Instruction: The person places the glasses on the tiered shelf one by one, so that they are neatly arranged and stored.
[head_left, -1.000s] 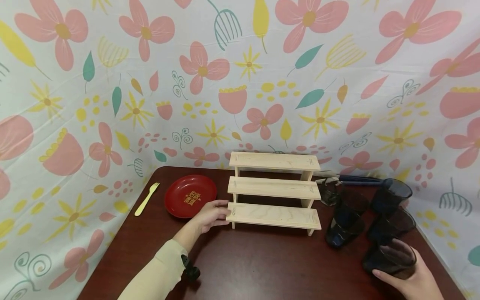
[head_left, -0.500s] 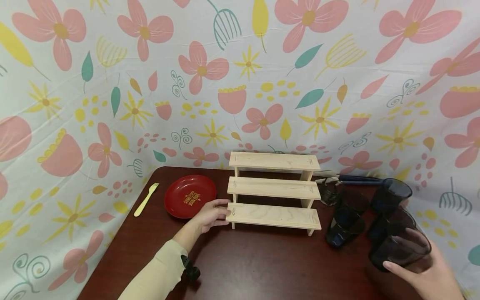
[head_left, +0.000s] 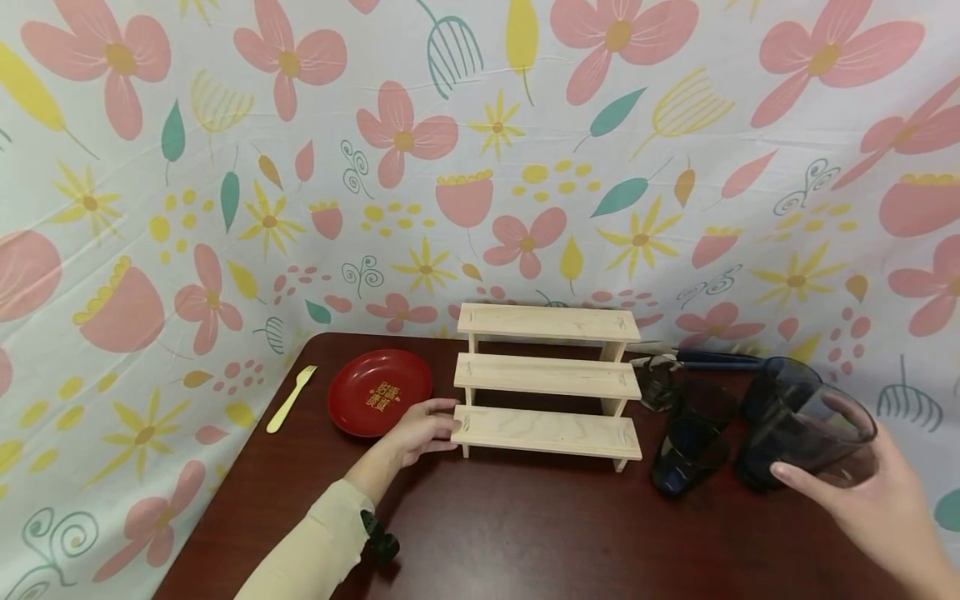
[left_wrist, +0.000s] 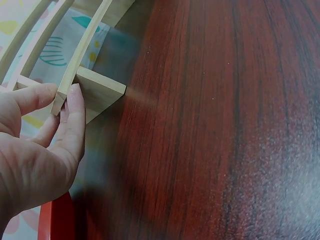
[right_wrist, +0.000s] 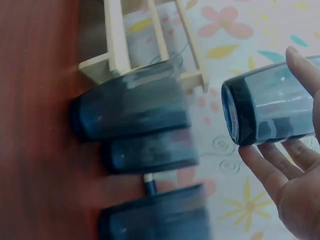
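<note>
A three-tier pale wooden rack point(head_left: 551, 432) stands on the dark red table. My left hand point(head_left: 422, 432) grips the left end of its lowest shelf; the left wrist view shows thumb and fingers pinching the shelf's edge point(left_wrist: 75, 60). At the right, my right hand point(head_left: 881, 504) holds a dark blue see-through glass point(head_left: 817, 429) around its side, raised off the table. In the right wrist view that glass point(right_wrist: 275, 102) lies nearly clear of the others, with its thick base showing. More such glasses point(head_left: 688, 460) stand right of the rack, one point(head_left: 783, 375) partly hidden behind the held one.
Left of the rack lies a red plate point(head_left: 347, 396) with gold characters, and beyond it a yellow fork point(head_left: 291, 402). A small clear glass vessel point(head_left: 660, 385) and dark blue sticks point(head_left: 716, 361) sit at the back right. Patterned cloth point(head_left: 405, 208) closes off the back and sides.
My right hand has lifted the dark blue glass from the table's right front, moving it up and slightly right. My left hand has stayed on the rack.
</note>
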